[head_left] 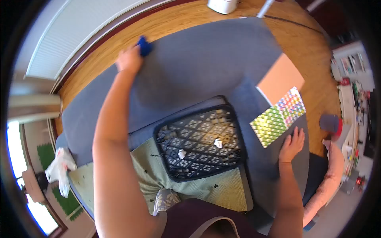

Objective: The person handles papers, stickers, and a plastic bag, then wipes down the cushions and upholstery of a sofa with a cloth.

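My left hand [129, 59] reaches to the far left edge of the grey padded surface [190, 55], its fingers closed on a dark blue cloth [144, 46]. At the right, my right hand [292, 146] lies with fingers apart on the same surface, just below a colourful patterned booklet [279, 117]. An orange-pink notebook [281, 79] lies against the booklet's upper side. Nearer to me, a black lattice basket [200, 142] shows two small white pieces, one at the left [181, 154] and one at the right [218, 143].
A light green patterned cloth [226, 189] lies under and in front of the basket. A white plastic bag [61, 168] is at the left. Wooden floor [317, 97] surrounds the far side, with a grey and red bin [329, 123] at the right.
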`<action>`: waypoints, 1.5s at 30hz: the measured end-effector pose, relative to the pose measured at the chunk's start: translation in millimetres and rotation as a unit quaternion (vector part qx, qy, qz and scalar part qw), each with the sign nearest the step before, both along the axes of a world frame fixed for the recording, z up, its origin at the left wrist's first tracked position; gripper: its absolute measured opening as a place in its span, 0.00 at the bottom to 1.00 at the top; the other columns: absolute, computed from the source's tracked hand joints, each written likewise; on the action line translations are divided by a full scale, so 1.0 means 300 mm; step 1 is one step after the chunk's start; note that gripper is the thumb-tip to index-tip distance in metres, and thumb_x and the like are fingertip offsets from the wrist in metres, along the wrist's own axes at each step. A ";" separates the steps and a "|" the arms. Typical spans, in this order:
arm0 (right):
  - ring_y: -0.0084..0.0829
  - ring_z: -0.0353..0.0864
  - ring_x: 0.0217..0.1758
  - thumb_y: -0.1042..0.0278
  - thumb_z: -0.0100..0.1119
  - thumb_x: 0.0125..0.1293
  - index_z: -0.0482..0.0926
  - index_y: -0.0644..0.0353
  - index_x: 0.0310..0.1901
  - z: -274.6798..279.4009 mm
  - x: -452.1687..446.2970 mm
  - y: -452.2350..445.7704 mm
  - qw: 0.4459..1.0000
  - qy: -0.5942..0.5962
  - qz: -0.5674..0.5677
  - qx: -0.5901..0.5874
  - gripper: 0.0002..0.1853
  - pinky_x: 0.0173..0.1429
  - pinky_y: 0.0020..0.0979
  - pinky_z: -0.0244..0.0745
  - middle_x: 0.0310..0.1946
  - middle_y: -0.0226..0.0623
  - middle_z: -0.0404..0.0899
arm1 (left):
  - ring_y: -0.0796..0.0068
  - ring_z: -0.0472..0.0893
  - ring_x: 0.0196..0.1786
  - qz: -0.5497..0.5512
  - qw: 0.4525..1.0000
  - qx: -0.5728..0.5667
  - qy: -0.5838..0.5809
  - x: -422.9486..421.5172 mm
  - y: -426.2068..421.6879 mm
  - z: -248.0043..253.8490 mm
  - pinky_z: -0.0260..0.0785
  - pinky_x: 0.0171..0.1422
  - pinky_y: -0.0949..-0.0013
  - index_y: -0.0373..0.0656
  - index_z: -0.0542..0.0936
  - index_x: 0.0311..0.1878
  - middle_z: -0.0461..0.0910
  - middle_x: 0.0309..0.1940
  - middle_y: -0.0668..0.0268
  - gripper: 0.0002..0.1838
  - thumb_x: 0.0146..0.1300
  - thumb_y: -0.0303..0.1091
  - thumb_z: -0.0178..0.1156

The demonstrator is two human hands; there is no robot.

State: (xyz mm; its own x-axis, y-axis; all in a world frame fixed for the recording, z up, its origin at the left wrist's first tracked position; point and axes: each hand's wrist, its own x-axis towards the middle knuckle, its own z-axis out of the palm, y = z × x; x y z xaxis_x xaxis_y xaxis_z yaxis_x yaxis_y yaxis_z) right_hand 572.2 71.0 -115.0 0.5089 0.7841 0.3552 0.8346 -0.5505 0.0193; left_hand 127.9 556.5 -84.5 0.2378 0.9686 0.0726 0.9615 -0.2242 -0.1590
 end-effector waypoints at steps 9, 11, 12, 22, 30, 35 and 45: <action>0.47 0.56 0.74 0.59 0.43 0.73 0.67 0.54 0.68 -0.021 -0.014 0.011 0.998 -0.044 -0.033 0.001 0.24 0.74 0.48 0.47 0.71 0.44 0.61 | 0.58 0.75 0.64 0.254 0.963 -0.086 -0.033 -0.315 0.011 0.099 0.66 0.64 0.49 0.52 0.80 0.59 0.78 0.60 0.60 0.25 0.65 0.54 0.51; 0.47 0.56 0.74 0.58 0.43 0.73 0.66 0.54 0.68 -0.024 0.030 0.001 0.997 -0.068 -0.030 -0.004 0.25 0.74 0.48 0.47 0.71 0.44 0.61 | 0.60 0.75 0.64 0.120 0.982 -0.140 -0.047 0.312 0.014 0.134 0.67 0.63 0.50 0.51 0.80 0.59 0.78 0.59 0.61 0.24 0.65 0.52 0.52; 0.47 0.56 0.74 0.58 0.43 0.73 0.66 0.54 0.68 -0.028 0.002 0.014 0.998 -0.048 -0.027 -0.004 0.25 0.74 0.48 0.47 0.71 0.43 0.61 | 0.61 0.74 0.64 0.079 0.984 -0.135 -0.087 0.332 -0.001 0.146 0.66 0.64 0.51 0.51 0.80 0.58 0.78 0.59 0.63 0.23 0.65 0.51 0.51; 0.51 0.63 0.69 0.59 0.45 0.70 0.70 0.56 0.65 -0.013 0.045 -0.002 0.999 -0.032 0.024 0.013 0.24 0.71 0.49 0.56 0.67 0.48 0.65 | 0.60 0.75 0.59 -0.130 0.984 -0.046 -0.111 0.419 -0.067 0.047 0.70 0.58 0.51 0.54 0.81 0.48 0.79 0.53 0.68 0.12 0.62 0.35 0.54; 0.50 0.63 0.69 0.58 0.43 0.71 0.70 0.56 0.65 -0.022 0.038 0.002 0.999 -0.051 0.010 0.015 0.24 0.71 0.49 0.56 0.68 0.48 0.65 | 0.57 0.71 0.67 0.305 0.941 -0.129 0.075 -1.017 -0.003 0.041 0.68 0.63 0.51 0.57 0.74 0.65 0.76 0.62 0.63 0.23 0.68 0.46 0.51; 0.48 0.61 0.71 0.57 0.43 0.72 0.68 0.53 0.67 -0.030 0.029 0.006 0.998 -0.053 -0.011 -0.007 0.24 0.72 0.48 0.53 0.69 0.45 0.64 | 0.63 0.77 0.62 0.261 0.960 -0.101 -0.002 -0.399 0.019 0.098 0.69 0.62 0.54 0.54 0.80 0.58 0.78 0.59 0.61 0.20 0.65 0.47 0.53; 0.47 0.62 0.70 0.57 0.42 0.72 0.69 0.53 0.66 -0.010 0.059 -0.015 0.999 -0.048 -0.006 -0.018 0.24 0.71 0.48 0.55 0.68 0.44 0.65 | 0.61 0.77 0.54 -0.152 0.972 -0.039 -0.174 0.371 -0.251 0.044 0.71 0.52 0.51 0.50 0.80 0.47 0.79 0.49 0.66 0.11 0.63 0.35 0.54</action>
State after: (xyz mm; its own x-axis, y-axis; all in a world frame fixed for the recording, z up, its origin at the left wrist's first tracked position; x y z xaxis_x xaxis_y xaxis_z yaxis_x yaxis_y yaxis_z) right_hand 589.8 66.6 -117.9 0.4834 0.7911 0.3748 0.8216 -0.5578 0.1176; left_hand 239.2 481.1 -71.4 0.4888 0.8627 0.1297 0.8411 -0.5055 0.1925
